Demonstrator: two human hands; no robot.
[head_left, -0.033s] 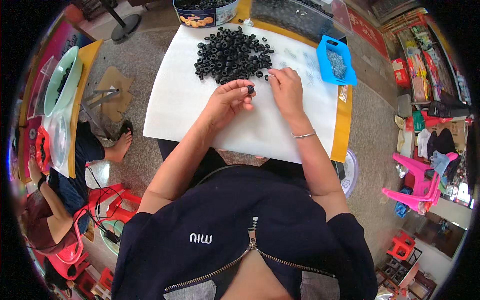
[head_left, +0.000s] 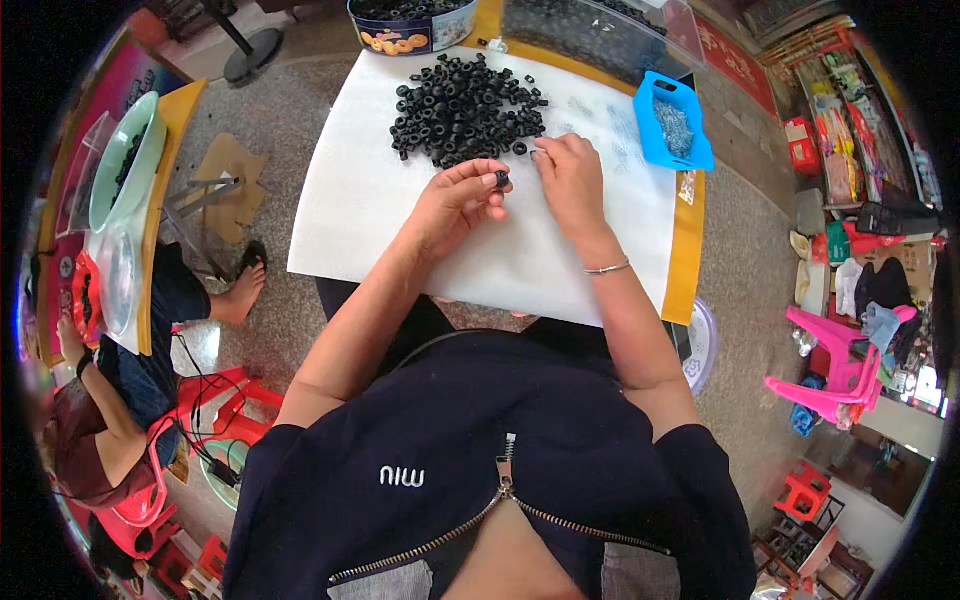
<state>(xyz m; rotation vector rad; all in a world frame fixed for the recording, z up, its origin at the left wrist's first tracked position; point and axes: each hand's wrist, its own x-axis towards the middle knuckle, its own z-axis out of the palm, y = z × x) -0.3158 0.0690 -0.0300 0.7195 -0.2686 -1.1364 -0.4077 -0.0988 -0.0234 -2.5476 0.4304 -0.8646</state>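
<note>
Between the thumb and fingers of my left hand (head_left: 455,208) is a small round black part (head_left: 502,179), ring-like in shape. To its right, my right hand (head_left: 574,190) has its thumb and fingertips drawn together by the pile's lower right edge; what they pinch, if anything, is too small to make out. A heap of small black ring-shaped parts (head_left: 460,110) lies on the white sheet (head_left: 400,235) just beyond both hands. One or two loose black parts (head_left: 519,148) sit by the right fingertips.
A blue basket (head_left: 640,120) of small clear-grey pieces stands at the right edge of the table. At the back are a round tin (head_left: 400,42) and a clear bin (head_left: 600,40) of black parts. Another person (head_left: 110,430) sits at a table on the left. Pink stool (head_left: 835,365) at right.
My right hand has shifted very slightly at the edge of the pile. My left hand keeps its place with the black part.
</note>
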